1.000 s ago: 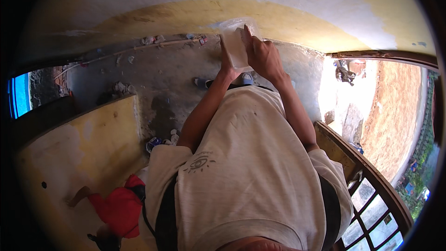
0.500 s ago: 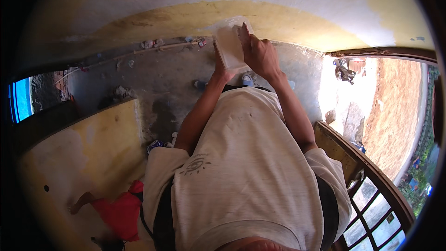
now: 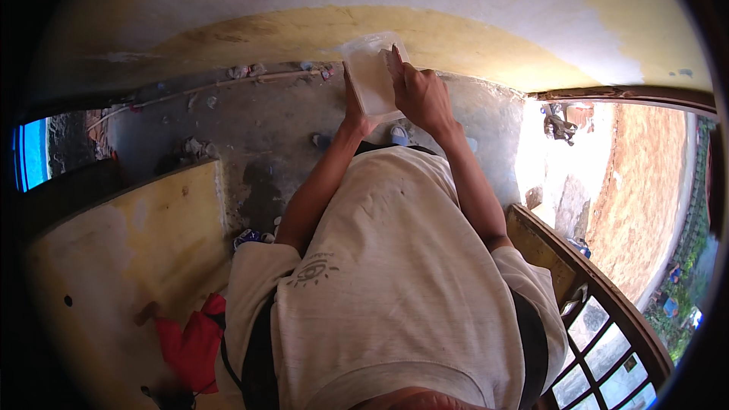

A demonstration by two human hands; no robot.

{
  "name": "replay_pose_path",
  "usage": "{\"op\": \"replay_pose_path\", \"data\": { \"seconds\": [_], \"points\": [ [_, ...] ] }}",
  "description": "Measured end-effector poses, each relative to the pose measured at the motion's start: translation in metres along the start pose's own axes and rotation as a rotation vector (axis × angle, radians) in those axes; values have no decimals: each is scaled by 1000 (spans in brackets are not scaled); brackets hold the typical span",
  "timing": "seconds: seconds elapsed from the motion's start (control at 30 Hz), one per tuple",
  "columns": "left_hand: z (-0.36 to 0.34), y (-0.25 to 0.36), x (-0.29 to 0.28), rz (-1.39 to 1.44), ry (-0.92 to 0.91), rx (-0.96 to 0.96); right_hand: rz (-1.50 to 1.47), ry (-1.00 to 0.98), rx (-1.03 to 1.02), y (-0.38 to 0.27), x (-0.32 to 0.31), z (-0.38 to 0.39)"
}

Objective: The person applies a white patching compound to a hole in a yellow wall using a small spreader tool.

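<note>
held thing: pale rectangular sheet (image 3: pixel 370 76), looks like sandpaper or a pad, kind unclear; flat against the wall (image 3: pixel 304 0), at the line where yellow paint meets the whitish patch above.
left hand: left hand (image 3: pixel 355 106) under the sheet's lower-left edge, fingers tucked behind it and closed on that edge; thumb not clear.
right hand: right hand (image 3: pixel 421 95) on the sheet's right side, fingers pressed together and flat on its face, fingertips pointing up, knuckles to camera.
arms: both forearms bare, reaching up and forward from the chest, converging at the sheet.
person: light t-shirt (image 3: pixel 395 281) with small dark print on left chest, fills lower centre.
wall: curved by lens, yellow band below, scraped white area above and right.
floor: grey concrete floor (image 3: pixel 258 144) beneath the arms, small debris scattered along the wall base.
left side: yellow-painted board (image 3: pixel 129 250), red cloth (image 3: pixel 190 342) lying near its lower edge.
right side: metal window grille (image 3: pixel 600 349) with wooden frame, sunlit dirt ground outside.
</note>
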State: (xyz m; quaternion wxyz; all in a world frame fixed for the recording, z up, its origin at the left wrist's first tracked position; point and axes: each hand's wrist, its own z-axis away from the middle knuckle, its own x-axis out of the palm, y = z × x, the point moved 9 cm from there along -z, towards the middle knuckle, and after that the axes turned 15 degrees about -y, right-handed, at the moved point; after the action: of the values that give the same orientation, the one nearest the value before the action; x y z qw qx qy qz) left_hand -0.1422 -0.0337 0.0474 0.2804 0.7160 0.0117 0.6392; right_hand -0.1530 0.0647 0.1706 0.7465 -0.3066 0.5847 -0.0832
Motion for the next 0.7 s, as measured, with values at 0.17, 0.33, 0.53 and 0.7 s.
{"op": "replay_pose_path", "data": {
  "seconds": [0.17,0.33,0.53,0.7],
  "points": [
    [-2,3,0,-82,17,49,-34,59,41,2,-17,4],
    [-3,-3,-1,-50,0,14,-8,-26,54,27,14,-13],
    [-6,-3,1,-39,81,14,-122,35,-116,-2,10,-12],
    [-11,3,9,-41,145,32,-202,30,-111,-31,-17,-8]
  ]
}}
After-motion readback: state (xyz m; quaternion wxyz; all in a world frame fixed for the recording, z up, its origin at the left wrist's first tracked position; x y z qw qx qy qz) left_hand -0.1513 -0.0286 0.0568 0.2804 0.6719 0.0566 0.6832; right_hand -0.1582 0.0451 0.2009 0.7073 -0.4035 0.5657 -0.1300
